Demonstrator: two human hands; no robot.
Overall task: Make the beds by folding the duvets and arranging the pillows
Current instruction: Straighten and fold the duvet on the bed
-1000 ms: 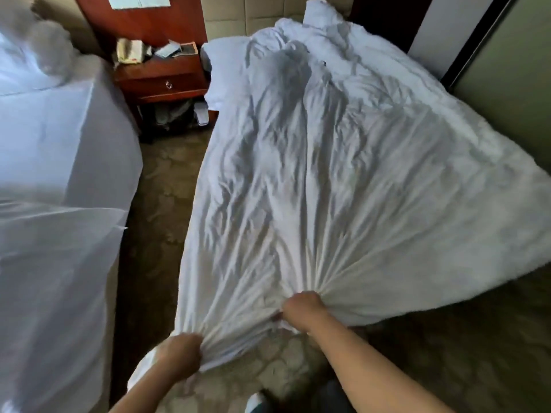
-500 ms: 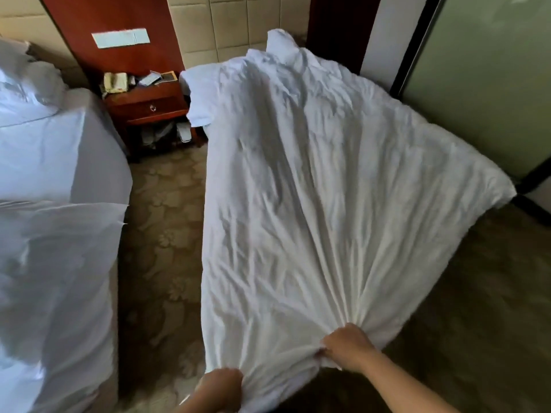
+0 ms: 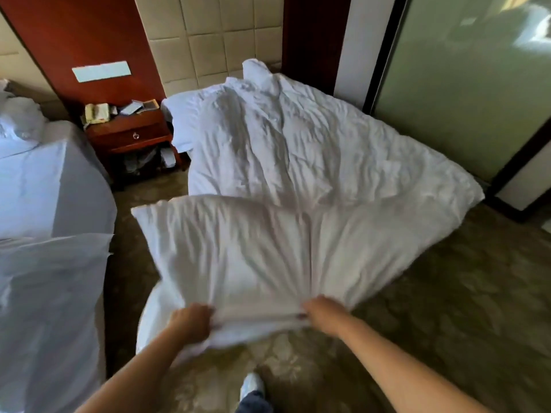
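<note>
A crumpled white duvet (image 3: pixel 298 150) covers the bed in front of me, and its near end is raised off the bed and billows toward me. My left hand (image 3: pixel 190 323) grips the bunched near edge on the left. My right hand (image 3: pixel 325 312) grips the same edge a little to the right, so the cloth fans out from both fists. A white pillow (image 3: pixel 182 120) shows at the head of the bed on the left, partly under the duvet.
A second bed (image 3: pixel 44 198) with white sheets stands on the left, across a narrow carpeted aisle. A wooden nightstand (image 3: pixel 131 135) with a phone and papers sits between the beds. A glass partition (image 3: pixel 465 84) runs along the right. My shoe (image 3: pixel 252 386) is on the patterned carpet.
The near end of the duvet has risen off the bed and billowed up toward me. Both hands stayed gripped on its edge and moved upward; my view tilted up.
</note>
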